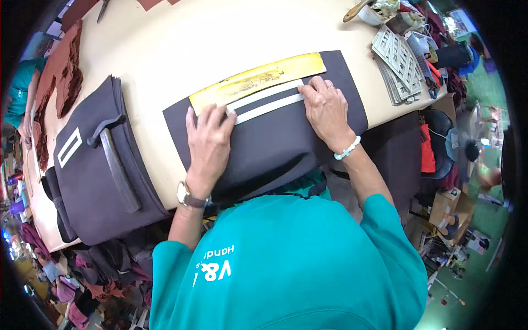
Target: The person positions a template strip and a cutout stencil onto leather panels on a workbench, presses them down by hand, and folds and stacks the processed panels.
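Observation:
A narrow white rectangular frame (269,108) lies across a dark sheet of material (264,140) that hangs over the table's front edge. My left hand (209,140) has its fingers bent down on the frame's left end, gripping it there. At the opposite end, my right hand (328,110) pinches the frame between thumb and fingers. Just beyond the frame, along the sheet's far edge, is a worn yellow strip (258,78) with dark smudges. The fingers cover both short ends of the frame.
On the left, a hammer (118,165) and another white frame (70,147) rest on a stack of dark sheets (102,203). Grey slotted templates (399,63) are piled at the right. Brown pieces (60,77) lie far left, beside another person's arm (30,104).

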Motion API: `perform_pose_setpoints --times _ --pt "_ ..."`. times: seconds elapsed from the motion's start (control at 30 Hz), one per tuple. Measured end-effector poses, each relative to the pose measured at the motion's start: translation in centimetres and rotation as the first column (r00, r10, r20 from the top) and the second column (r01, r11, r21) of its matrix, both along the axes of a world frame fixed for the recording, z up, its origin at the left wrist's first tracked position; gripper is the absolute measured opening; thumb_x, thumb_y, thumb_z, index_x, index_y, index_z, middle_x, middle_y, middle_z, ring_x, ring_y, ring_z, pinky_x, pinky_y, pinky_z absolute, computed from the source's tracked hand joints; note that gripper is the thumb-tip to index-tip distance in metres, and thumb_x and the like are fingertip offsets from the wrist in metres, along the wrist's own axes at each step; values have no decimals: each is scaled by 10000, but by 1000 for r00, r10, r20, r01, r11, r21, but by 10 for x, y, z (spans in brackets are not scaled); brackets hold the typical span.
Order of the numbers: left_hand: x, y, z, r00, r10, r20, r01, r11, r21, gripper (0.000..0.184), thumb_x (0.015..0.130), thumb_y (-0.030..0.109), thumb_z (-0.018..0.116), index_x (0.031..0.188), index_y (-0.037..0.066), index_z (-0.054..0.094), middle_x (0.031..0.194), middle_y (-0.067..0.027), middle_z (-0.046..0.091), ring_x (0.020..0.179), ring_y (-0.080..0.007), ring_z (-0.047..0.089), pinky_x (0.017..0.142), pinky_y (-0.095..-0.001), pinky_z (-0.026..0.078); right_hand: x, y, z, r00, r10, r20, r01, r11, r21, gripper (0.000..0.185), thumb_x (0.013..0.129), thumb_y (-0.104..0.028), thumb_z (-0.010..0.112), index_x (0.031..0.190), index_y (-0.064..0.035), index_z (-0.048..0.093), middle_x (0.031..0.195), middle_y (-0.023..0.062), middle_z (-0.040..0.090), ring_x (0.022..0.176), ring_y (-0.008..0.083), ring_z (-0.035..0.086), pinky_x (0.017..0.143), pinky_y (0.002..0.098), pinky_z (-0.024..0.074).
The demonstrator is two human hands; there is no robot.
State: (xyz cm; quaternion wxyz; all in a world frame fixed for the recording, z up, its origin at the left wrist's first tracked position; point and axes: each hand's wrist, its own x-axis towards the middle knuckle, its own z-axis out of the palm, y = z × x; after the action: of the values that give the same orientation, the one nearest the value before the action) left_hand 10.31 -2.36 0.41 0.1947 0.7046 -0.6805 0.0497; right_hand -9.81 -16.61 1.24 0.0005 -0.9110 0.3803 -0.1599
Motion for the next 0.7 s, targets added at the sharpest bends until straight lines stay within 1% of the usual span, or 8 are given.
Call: perform_pose_setpoints --times 0.1,0.17,0.2,0.23,0.27,0.37,0.63,0.7 --pt "-6 9 -8 993 41 107 -46 998 44 333 795 30 555 1107 125 619 1184 -57 552 1196 -247 456 1023 -575 274 12 4 5 989 113 90 -79 943 -322 118 759 -83 533 795 -42 638 831 91 562 792 247 575 711 360 460" --pt "-8 9 -8 990 40 136 -46 998 40 362 803 30 539 1149 124 598 1228 -61 538 1236 -251 426 1032 -583 248 42 37 -3 964 192 185 -185 981 -53 206 750 -96 524 915 -5 607 934 145 611 851 284 588 777 379 467" --pt "-7 11 -12 992 24 125 -31 998 53 364 805 45 533 1159 111 589 1247 -61 528 1247 -258 414 1034 -592 232 59 53 -10 884 325 336 -323 944 -64 268 767 -93 510 1002 10 586 977 158 608 902 303 585 816 394 458" --pt "-4 13 -19 993 10 116 -17 998 62 368 807 59 528 1169 98 580 1266 -61 518 1257 -265 402 1036 -601 216 73 67 -11 870 390 302 -389 919 -64 347 797 -89 493 1122 20 543 1009 166 597 969 310 571 860 409 442" --pt "-3 12 -20 994 -5 107 -3 997 73 374 809 73 522 1180 85 571 1285 -60 508 1267 -272 390 1039 -610 200 79 77 -17 906 334 260 -347 938 4 428 830 -86 473 1240 37 458 1104 178 580 1085 292 539 933 433 410" --pt "-4 12 -13 992 -20 127 11 997 75 410 812 71 506 1220 90 539 1285 -52 509 1256 -272 398 1045 -623 159 72 73 -29 937 251 242 -278 957 87 463 852 -88 459 1288 56 399 1174 187 560 1150 268 513 984 445 379" --pt "1 14 -5 989 -53 135 28 983 179 494 785 -34 452 1253 110 519 1315 -37 489 1275 -269 372 1064 -620 105 21 30 -16 998 27 59 -32 995 91 469 858 -49 420 1295 97 336 1148 219 578 1104 277 555 996 484 372" --pt "2 13 -6 989 -69 133 46 985 166 479 783 -24 458 1240 104 523 1312 -42 489 1274 -274 373 1059 -625 112 7 15 -19 988 -18 155 13 999 36 445 866 -38 404 1283 104 342 1119 191 601 1089 281 558 1008 522 340"
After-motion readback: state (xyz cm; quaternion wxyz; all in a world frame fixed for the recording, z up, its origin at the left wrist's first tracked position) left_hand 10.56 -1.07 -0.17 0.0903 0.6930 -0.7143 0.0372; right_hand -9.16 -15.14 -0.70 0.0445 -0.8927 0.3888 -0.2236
